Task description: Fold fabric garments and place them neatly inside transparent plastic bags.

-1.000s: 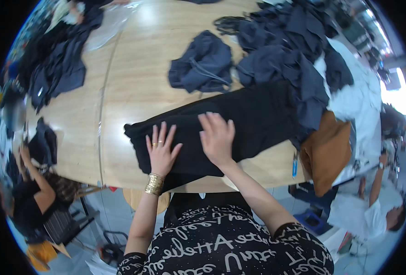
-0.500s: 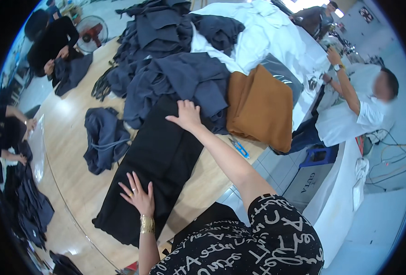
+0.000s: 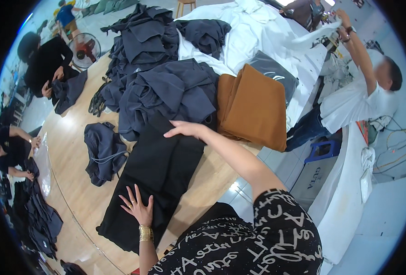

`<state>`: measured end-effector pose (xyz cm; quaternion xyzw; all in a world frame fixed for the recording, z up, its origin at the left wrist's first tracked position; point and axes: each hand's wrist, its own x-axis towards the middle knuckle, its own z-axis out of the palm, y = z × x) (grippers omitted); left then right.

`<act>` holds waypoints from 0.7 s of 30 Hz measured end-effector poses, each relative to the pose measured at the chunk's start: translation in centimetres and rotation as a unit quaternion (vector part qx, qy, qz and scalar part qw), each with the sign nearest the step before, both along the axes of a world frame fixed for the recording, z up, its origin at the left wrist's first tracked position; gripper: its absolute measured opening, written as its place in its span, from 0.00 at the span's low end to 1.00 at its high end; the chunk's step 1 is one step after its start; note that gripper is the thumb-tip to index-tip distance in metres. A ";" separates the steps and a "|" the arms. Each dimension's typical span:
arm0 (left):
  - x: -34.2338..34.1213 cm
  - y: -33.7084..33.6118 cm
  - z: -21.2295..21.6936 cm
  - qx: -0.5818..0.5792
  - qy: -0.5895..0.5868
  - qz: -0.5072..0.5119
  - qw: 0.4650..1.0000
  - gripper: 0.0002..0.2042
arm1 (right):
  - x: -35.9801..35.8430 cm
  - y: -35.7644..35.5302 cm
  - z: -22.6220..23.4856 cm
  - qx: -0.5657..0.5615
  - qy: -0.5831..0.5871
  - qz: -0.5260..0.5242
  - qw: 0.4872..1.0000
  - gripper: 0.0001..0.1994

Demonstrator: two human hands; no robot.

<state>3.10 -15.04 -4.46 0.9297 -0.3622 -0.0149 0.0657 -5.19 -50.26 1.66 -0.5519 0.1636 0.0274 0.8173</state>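
Note:
A black garment (image 3: 159,176) lies flat along the near edge of a wooden table (image 3: 72,156). My left hand (image 3: 138,207), a gold bracelet on its wrist, presses flat with spread fingers on the garment's near end. My right hand (image 3: 184,129) reaches out, palm down, over the garment's far end, beside a pile of dark navy clothes (image 3: 166,94). Neither hand grips anything.
A folded brown fabric stack (image 3: 255,107) lies right of my right hand, with white cloth (image 3: 253,30) behind. A crumpled navy garment (image 3: 103,151) sits left. Other people work at the table's left and right; a blue stool (image 3: 322,151) stands on the floor.
My right hand has slid farther along the black garment toward the navy pile. My left hand stays pressed on the near end. The view has swung right.

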 end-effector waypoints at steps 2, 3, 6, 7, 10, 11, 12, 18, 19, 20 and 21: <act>-0.4 0.0 0.5 0.039 -0.023 -0.011 0.999 0.35 | 0.4 5.7 4.8 0.096 -0.047 -0.001 0.994 0.39; -1.0 0.6 0.4 0.039 -0.016 -0.011 0.999 0.35 | 1.8 9.2 5.1 0.021 -0.116 0.017 0.993 0.39; -1.1 2.5 0.3 0.054 0.082 -0.106 0.990 0.33 | 7.7 23.3 6.5 -0.256 -0.197 0.113 0.940 0.30; -1.3 7.9 -0.6 0.056 0.109 -0.138 0.983 0.33 | 9.9 28.4 3.6 -0.264 -0.187 0.090 0.942 0.23; -0.3 3.8 1.2 0.058 0.200 -0.185 0.960 0.31 | 13.8 35.6 -5.0 -0.333 -0.015 0.112 0.936 0.20; -1.4 4.7 1.1 0.055 0.229 -0.181 0.955 0.30 | 14.1 35.8 -5.4 -0.326 -0.016 0.091 0.941 0.17; -1.7 5.4 1.2 0.049 0.256 -0.166 0.951 0.30 | 14.0 36.2 -5.1 -0.346 -0.010 0.079 0.935 0.17; -4.3 11.2 4.2 -0.101 0.521 -0.097 0.842 0.23 | 12.1 32.5 -3.7 -0.335 0.041 0.109 0.935 0.25; -2.5 14.6 6.6 -0.172 0.645 -0.095 0.739 0.20 | 11.8 32.3 -4.3 -0.348 0.019 0.097 0.932 0.24; -1.5 19.0 4.2 -0.451 0.597 -0.078 0.659 0.19 | 11.8 32.9 -4.6 -0.362 0.004 0.109 0.926 0.24; 0.2 20.7 6.8 -0.524 0.621 0.150 0.563 0.17 | 11.7 32.5 -5.5 -0.384 0.001 0.102 0.918 0.24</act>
